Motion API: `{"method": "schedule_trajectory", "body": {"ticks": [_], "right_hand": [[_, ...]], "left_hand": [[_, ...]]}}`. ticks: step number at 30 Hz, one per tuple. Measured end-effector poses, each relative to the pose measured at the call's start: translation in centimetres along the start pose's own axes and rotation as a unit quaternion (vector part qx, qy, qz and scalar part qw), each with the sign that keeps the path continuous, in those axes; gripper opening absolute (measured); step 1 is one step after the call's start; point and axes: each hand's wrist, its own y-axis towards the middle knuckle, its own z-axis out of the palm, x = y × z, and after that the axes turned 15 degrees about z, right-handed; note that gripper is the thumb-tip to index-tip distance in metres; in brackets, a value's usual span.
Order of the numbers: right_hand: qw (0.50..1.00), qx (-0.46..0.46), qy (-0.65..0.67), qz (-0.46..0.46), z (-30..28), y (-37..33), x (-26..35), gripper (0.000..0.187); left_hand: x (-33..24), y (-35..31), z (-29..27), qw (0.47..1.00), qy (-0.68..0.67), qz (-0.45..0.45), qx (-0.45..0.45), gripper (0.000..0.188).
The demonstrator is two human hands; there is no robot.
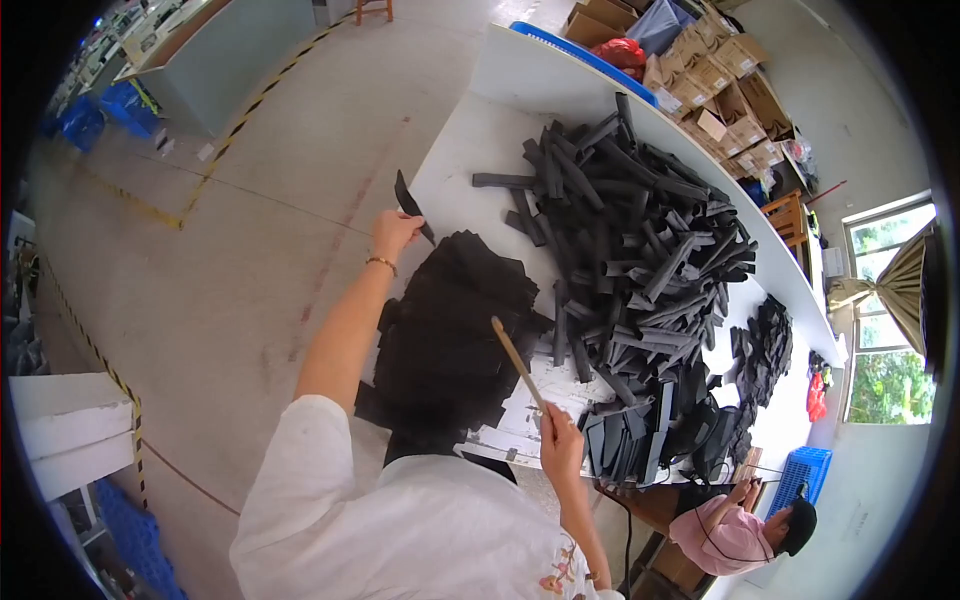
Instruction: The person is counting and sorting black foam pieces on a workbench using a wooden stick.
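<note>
Left grip [393, 232] pinches one black strip [405, 195], right grip [562, 441] clasps one stick [517, 358] over one black stack [450, 330].

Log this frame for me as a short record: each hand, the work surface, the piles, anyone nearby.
Left hand: the left hand pinches a dark strip
Right hand: the right hand grips a wooden stick, its tip over the black sheets; contact unclear
Surface: white table
Piles: overlapping black sheets in front of the wearer; heaped black rolls beyond, to the right
Nearby: seated person in pink, lower right
</note>
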Motion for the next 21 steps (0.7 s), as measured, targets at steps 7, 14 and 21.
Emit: {"method": "schedule_trajectory", "body": {"ticks": [7,14,21], "right_hand": [[0.995,-0.059,0.011,-0.082,-0.8,2.6,5.5,0.021],[0.994,-0.065,-0.008,-0.09,-1.7,2.6,4.5,0.02],[0.988,-0.092,0.062,-0.105,-0.4,3.9,4.1,0.025]], "left_hand": [[-8.0,-9.4,-1.4,0.955,-0.295,0.0,0.002,0.025],[-9.8,-14.0,-0.1,0.941,-0.338,-0.004,0.01,0.026],[-13.2,-25.0,4.3,0.93,-0.272,0.026,0.244,0.03]]}}
